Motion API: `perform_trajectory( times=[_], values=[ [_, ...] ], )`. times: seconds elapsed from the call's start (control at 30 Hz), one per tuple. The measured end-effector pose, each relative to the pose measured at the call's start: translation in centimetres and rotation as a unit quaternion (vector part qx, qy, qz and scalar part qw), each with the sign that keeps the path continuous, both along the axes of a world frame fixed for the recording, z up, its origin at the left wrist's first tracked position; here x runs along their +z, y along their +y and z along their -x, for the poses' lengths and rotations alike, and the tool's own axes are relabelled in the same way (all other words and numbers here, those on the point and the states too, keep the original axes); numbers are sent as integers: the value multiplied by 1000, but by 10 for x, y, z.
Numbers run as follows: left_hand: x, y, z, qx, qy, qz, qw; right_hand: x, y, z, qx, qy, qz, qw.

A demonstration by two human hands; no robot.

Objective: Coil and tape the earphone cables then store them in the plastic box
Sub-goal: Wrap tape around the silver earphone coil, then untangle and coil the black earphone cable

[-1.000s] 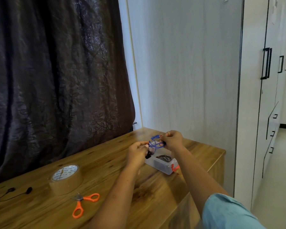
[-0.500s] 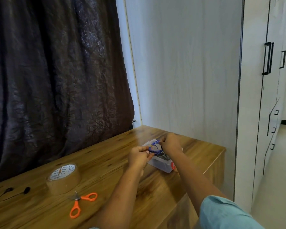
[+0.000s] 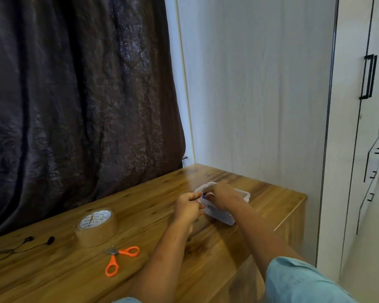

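A clear plastic box sits on the wooden table near its far right corner. My right hand reaches down into the box from above with curled fingers. It covers most of the coiled blue earphone cable, of which only a small blue bit shows at the box's left end. My left hand is at that same end, thumb and curled fingers pinched at the blue cable. A black earphone cable with two earbuds lies loose at the table's far left.
A roll of brown tape stands left of centre, with orange-handled scissors just in front of it. A dark curtain hangs behind the table. A white wall panel and wardrobe doors stand on the right, past the table's edge.
Both hands have lowered the blue coil from above the box down into it. The coil, plainly visible before, is now almost hidden under my right hand.
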State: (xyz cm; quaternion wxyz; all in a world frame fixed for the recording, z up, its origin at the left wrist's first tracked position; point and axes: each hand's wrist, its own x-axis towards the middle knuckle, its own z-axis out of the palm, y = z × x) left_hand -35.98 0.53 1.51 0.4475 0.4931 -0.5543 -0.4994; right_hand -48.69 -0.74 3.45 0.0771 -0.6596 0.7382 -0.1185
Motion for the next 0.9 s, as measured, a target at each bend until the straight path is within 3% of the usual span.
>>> perform_trajectory(
  times=[0.07,0.1,0.3,0.4,0.53,0.73,0.9],
  values=[
    [2,4,-4,-11,-6,-4,1000,7,6,-3,-14,26,-101,994],
    [2,5,-6,-19,-11,-10,1000,6,5,-1,-4,34,-102,994],
    [2,7,-34,-3,-9,-38,999,12,12,-17,39,17,14,999],
    [5,9,-48,37,35,-23,998,17,17,-47,86,-75,100,988],
    [15,16,-78,94,97,25,991,26,30,-101,181,-150,117,965],
    [26,20,-155,171,95,85,977,22,38,-185,223,-266,185,919],
    [16,28,-247,283,22,82,955,-7,37,-269,247,-317,148,904]
  ],
)
